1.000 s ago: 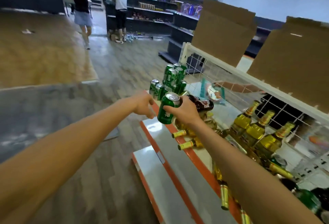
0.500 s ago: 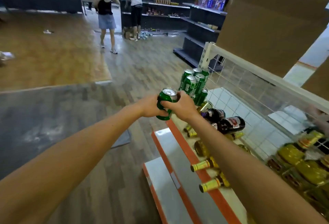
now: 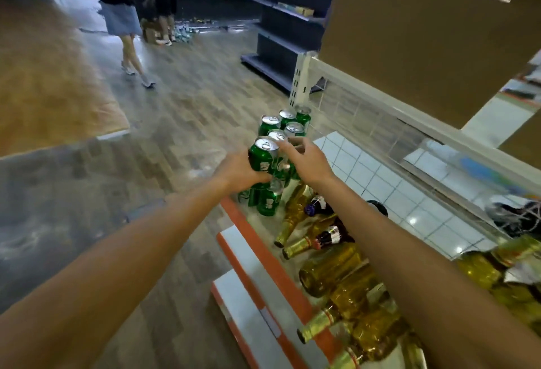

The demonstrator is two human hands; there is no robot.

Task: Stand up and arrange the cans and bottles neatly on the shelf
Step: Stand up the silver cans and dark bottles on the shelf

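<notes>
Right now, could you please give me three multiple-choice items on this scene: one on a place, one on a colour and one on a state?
1. Where does the stack of cans stand?
A. on the floor
B. at the far end of the shelf
C. on the cardboard

2. What colour is the shelf's front strip?
A. blue
B. black
C. orange

3. What is the left hand doing?
A. gripping a green can
B. hanging idle
C. holding a bottle

Answers: 1 B, the stack stands by the end post. 2 C, the strip is plainly orange. 3 A, its fingers curl round the can's side.
</notes>
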